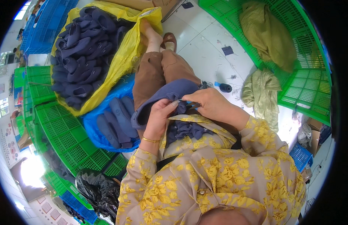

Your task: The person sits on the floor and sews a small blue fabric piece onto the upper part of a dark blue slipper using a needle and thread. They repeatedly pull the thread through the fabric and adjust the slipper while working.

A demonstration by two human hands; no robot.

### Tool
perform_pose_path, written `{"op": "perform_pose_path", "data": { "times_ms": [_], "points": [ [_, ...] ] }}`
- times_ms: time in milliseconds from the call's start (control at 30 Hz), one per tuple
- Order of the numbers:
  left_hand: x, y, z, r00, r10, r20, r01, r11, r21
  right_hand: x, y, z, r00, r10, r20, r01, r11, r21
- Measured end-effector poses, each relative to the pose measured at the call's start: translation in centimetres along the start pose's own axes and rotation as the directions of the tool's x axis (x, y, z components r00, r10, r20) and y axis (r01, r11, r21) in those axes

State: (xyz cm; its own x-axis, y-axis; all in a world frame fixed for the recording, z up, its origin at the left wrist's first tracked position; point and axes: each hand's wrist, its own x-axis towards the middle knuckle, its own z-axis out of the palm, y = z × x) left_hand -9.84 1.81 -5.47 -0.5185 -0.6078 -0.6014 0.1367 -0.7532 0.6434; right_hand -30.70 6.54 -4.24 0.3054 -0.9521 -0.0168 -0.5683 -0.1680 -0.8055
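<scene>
A navy fabric shoe (pixel 164 98) lies across my thighs, its opening facing my left. My left hand (pixel 161 114), with a gold bangle at the wrist, grips the shoe's edge, the thumb pressing near a small bunched piece of navy fabric (pixel 181 108). Close beside it, the thumb and finger of my right hand (pixel 208 103) pinch together at the shoe; what is between them is too small to make out. A dark tool-like thing (pixel 194 106) shows partly under my right fingers. Several knotted navy fabric pieces (pixel 187 130) rest in my lap, on the patterned cloth.
A yellow sack (pixel 125 71) full of navy shoes (pixel 82 52) stands ahead to my left. Nearer, a blue bag (pixel 92 125) holds several soles (pixel 121 112). Green crates (pixel 70 138) flank both sides. A black thread spool (pixel 225 88) and olive cloth (pixel 262 92) lie on my right.
</scene>
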Motion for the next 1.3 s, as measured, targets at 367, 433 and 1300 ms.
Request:
{"op": "perform_pose_path", "data": {
  "times_ms": [367,433,1300],
  "points": [
    [-0.5,0.5,0.3,1.0,0.006,-0.021,-0.005,0.999,0.036,0.7,-0.9,-0.4,0.999,-0.011,0.037,0.016,0.993,-0.12],
    [-0.8,1.0,1.6,0.997,0.019,-0.075,-0.018,1.0,0.022,0.6,-0.6,-0.2,0.999,-0.024,0.025,0.027,0.994,-0.111],
    [0.4,-3.4,0.7,0.93,0.288,-0.23,-0.201,0.919,0.339,2.3,-3.3,1.8,0.961,0.263,0.081,-0.209,0.889,-0.408]
  ]
}}
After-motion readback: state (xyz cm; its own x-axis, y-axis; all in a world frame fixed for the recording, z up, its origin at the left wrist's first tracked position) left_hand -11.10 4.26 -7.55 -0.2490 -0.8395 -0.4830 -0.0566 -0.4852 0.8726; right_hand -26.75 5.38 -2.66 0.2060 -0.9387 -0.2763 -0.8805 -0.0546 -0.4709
